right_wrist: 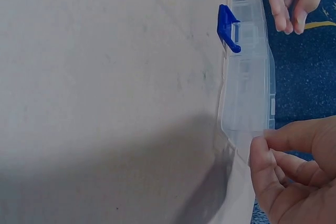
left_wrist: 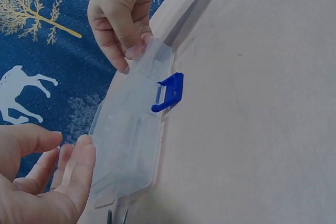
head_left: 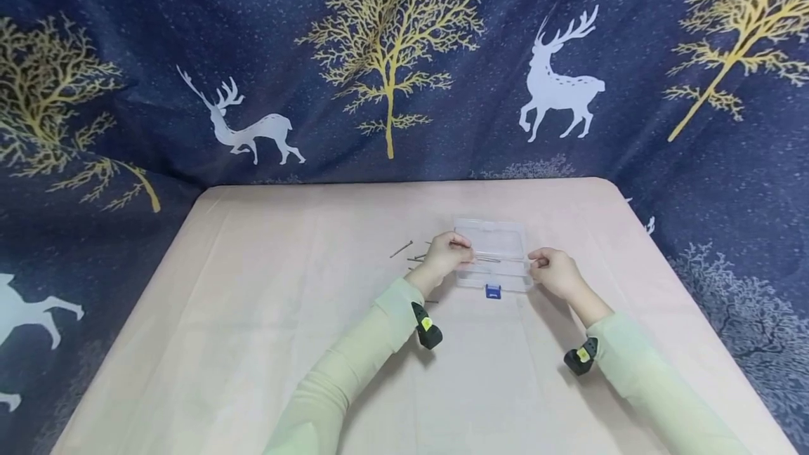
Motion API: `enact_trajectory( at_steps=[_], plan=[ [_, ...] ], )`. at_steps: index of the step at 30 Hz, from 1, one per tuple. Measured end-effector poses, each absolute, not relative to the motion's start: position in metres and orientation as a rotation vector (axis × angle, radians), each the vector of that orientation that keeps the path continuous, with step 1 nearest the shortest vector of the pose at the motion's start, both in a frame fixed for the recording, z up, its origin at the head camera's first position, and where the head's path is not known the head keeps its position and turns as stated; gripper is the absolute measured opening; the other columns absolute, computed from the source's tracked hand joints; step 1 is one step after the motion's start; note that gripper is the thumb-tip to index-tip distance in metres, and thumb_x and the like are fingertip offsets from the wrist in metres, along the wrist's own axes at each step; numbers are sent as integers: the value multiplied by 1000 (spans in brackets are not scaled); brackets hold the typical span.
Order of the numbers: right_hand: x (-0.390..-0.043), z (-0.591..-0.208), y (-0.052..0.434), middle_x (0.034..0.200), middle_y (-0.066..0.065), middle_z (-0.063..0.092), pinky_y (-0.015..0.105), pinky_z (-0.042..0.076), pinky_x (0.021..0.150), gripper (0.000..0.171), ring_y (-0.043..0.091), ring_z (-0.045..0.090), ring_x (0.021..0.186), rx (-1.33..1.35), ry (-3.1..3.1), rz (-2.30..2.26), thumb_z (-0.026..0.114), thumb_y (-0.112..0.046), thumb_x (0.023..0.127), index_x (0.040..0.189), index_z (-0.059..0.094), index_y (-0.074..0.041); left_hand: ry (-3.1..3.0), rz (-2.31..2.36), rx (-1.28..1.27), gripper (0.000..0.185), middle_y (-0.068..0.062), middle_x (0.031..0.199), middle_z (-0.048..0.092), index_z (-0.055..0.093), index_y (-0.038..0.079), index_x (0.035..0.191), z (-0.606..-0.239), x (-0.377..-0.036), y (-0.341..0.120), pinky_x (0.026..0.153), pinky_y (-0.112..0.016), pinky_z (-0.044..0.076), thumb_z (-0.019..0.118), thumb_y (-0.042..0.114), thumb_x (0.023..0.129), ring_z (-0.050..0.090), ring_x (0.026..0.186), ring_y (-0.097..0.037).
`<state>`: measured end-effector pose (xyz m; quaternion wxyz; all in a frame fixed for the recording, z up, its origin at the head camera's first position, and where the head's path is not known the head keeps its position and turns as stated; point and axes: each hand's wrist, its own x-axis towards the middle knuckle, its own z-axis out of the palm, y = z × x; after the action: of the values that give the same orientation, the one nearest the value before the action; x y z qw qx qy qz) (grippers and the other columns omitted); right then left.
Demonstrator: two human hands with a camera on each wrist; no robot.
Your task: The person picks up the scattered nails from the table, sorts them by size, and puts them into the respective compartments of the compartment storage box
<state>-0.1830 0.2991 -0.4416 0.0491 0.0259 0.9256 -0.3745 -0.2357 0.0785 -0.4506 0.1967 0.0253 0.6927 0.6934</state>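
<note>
A clear plastic box (head_left: 491,255) with a blue latch (head_left: 493,291) lies flat on the pink tablecloth (head_left: 253,343), a little right of the table's middle and nearer the far edge than the near one. Its long axis runs left to right across the table, and the latch sits on the long side facing the person, pointing toward them.

The left hand (head_left: 447,253) is at the box's left end, fingers curled over the lid's edge there; the left wrist view shows the fingertips (left_wrist: 79,153) only touching the lid, so the strength of the grip cannot be told. The right hand (head_left: 555,269) pinches the box's right end between thumb and fingers, seen closely in the right wrist view (right_wrist: 265,148).

Several thin nails (head_left: 404,251) lie loose on the cloth just left of the box, beside the left hand.

Bare cloth stretches widely in front of the box and to its left; behind it a narrower strip reaches the table's far edge, where the dark deer-print curtain (head_left: 392,55) hangs.
</note>
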Motion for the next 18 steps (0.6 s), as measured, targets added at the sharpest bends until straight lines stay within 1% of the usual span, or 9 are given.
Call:
enact_trajectory(
  at_steps=[5,10,15,18],
  plan=[
    [-185,-439,299,90,27,62,29,59,62,33,20,65,67,61,2779,-1167,54,3,84,113,52,19,1949,1924,90,23,-17,99,63,57,-7,109,-447,-237,71,85,-38,57,60,-5,87,68,93,-33],
    [-185,-437,299,88,24,62,24,56,59,35,15,63,65,36,2787,-1132,56,2,82,113,52,19,2015,1893,139,26,-18,102,63,57,-8,112,-444,-238,64,85,-38,58,60,-4,86,67,92,-32],
    [-185,-435,298,89,24,61,24,52,59,39,20,61,70,47,2818,-1047,60,0,78,113,53,18,2077,1880,167,24,-21,104,63,58,-8,110,-440,-238,56,84,-40,58,59,-3,87,66,95,-36],
    [-184,-434,296,89,25,61,26,52,60,41,22,61,71,57,2827,-1025,62,0,78,113,52,19,2114,1856,194,21,-19,103,63,58,-7,108,-438,-238,52,83,-41,58,59,-2,87,67,92,-34]
  ],
)
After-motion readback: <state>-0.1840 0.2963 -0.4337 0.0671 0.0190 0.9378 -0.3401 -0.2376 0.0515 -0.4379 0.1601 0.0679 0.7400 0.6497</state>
